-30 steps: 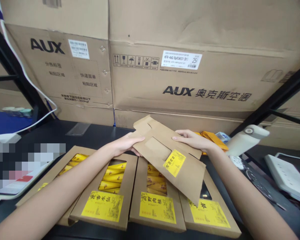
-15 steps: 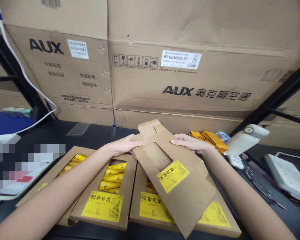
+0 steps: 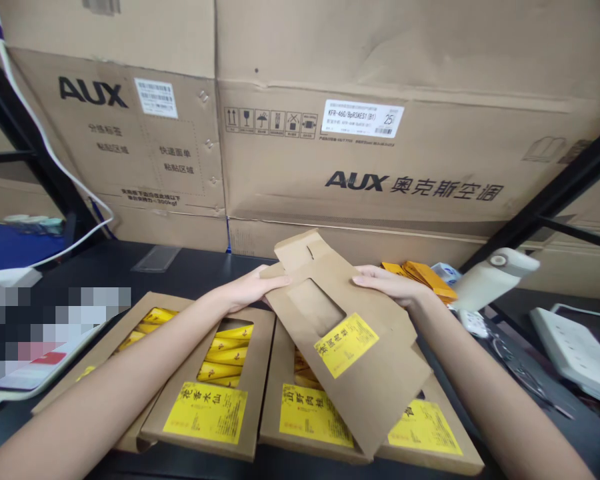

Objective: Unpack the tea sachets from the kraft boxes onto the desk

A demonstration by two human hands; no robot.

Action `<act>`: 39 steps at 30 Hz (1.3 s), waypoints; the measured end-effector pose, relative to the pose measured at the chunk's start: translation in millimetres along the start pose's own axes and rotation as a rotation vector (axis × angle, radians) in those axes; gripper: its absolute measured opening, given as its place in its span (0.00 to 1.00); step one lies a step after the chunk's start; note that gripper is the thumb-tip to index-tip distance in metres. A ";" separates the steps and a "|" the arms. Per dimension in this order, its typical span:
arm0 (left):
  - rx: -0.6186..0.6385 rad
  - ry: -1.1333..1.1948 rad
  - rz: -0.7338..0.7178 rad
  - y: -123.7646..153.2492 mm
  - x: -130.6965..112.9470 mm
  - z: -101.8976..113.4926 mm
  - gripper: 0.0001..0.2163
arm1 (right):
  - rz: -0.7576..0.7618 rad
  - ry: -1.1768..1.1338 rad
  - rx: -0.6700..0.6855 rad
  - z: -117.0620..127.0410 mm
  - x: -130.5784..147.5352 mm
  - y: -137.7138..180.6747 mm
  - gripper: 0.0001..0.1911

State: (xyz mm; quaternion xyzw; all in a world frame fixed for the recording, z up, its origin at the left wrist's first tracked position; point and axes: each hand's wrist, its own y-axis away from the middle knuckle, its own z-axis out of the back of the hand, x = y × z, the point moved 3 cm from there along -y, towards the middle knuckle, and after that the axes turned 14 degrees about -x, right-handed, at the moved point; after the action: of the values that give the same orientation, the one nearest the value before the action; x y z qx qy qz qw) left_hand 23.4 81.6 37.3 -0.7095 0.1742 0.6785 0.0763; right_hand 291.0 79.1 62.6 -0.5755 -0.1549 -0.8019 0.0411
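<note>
I hold a flat, unfolded kraft carton (image 3: pixel 350 373) with a cut-out window and a yellow label, tilted over the table. My left hand (image 3: pixel 250 290) grips its upper left edge, fingers closed on the cardboard. My right hand (image 3: pixel 393 285) grips its upper right edge the same way. Below it lie several filled kraft boxes (image 3: pixel 210 393) with yellow labels and windows showing yellow packets (image 3: pixel 225 353).
Large AUX cardboard boxes (image 3: pixel 380 153) form a wall behind the black table (image 3: pixel 105 267). A pile of orange-yellow sachets (image 3: pixel 425 277) and a white device (image 3: pixel 490 277) sit at the right, with a white power strip (image 3: pixel 575 353) beyond. A tablet (image 3: pixel 35 373) lies at the left.
The flat carton has turned between my hands, its lower end swinging left and nearer to me, so it covers more of the two right-hand boxes. Both hands keep their hold.
</note>
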 end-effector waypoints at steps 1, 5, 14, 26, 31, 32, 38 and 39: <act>-0.022 0.011 -0.008 0.0 -1.5 -0.1 0.20 | -0.018 -0.008 -0.003 4.8 -0.8 1.5 0.22; -0.089 0.053 -0.032 -2.1 -3.4 1.0 0.21 | -0.101 0.002 0.090 19.0 -5.6 7.3 0.22; -0.131 0.074 -0.023 -11.1 6.6 6.5 0.19 | -0.040 0.006 0.127 13.2 -0.5 6.4 0.19; -0.084 0.075 0.049 -5.8 -3.8 3.1 0.26 | -0.013 -0.100 0.028 9.3 -4.6 -4.1 0.23; -0.058 0.118 0.049 -10.9 -0.7 4.0 0.25 | 0.017 -0.096 0.032 -4.6 -2.6 -8.2 0.25; -0.079 0.132 0.048 -13.3 -0.1 5.4 0.24 | 0.026 -0.072 0.012 -5.4 -2.8 -9.2 0.25; -0.162 0.207 0.091 -23.7 -8.7 18.5 0.18 | -0.147 -0.078 -0.103 -6.0 -12.0 -16.3 0.25; -0.169 0.222 0.098 -24.2 -13.0 21.1 0.17 | -0.174 -0.090 -0.067 -7.2 -13.7 -16.9 0.27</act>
State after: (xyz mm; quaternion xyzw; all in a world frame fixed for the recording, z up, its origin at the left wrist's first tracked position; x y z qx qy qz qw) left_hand 11.8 113.2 45.6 -0.7747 0.1585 0.6110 -0.0366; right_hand 284.9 91.5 44.3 -0.5963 -0.1791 -0.7806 -0.0549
